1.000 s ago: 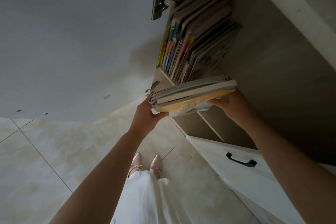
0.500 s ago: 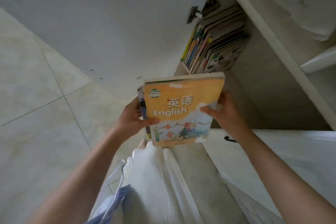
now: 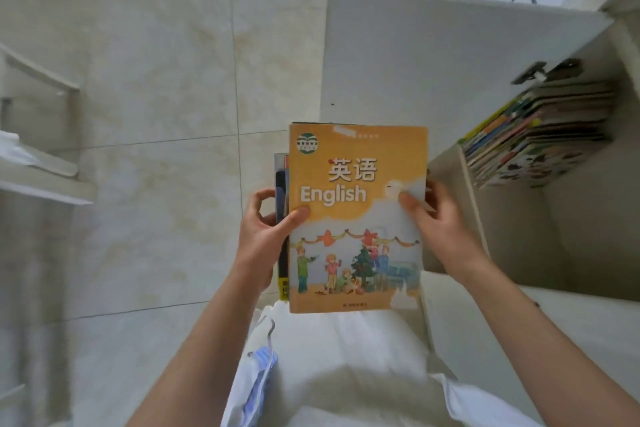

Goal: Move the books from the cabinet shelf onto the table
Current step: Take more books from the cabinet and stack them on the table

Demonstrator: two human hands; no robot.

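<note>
Head view
Held stack (image 3: 356, 218): several books, exact count not readable; carried flat in front of the body, above the white skirt (image 3: 346, 367), clear of the cabinet.
Top cover: orange, printed "英语" and "English"; round green logo at upper left; drawing of figures around a tree below.
Lower books: edges protruding at the left side, one with a yellow strip; titles unreadable.
Left hand (image 3: 263, 236): closed on the stack's left edge, thumb on the cover under "English".
Right hand (image 3: 440, 225): closed on the stack's right edge, thumb on the cover.
Shelf books (image 3: 533, 139): one leaning row left in the cabinet, too many and too blurred to count.
Cabinet door (image 3: 433, 55): swung open, edge just behind the stack.
Open room: bare tiled floor (image 3: 156, 80) to the left.
</note>
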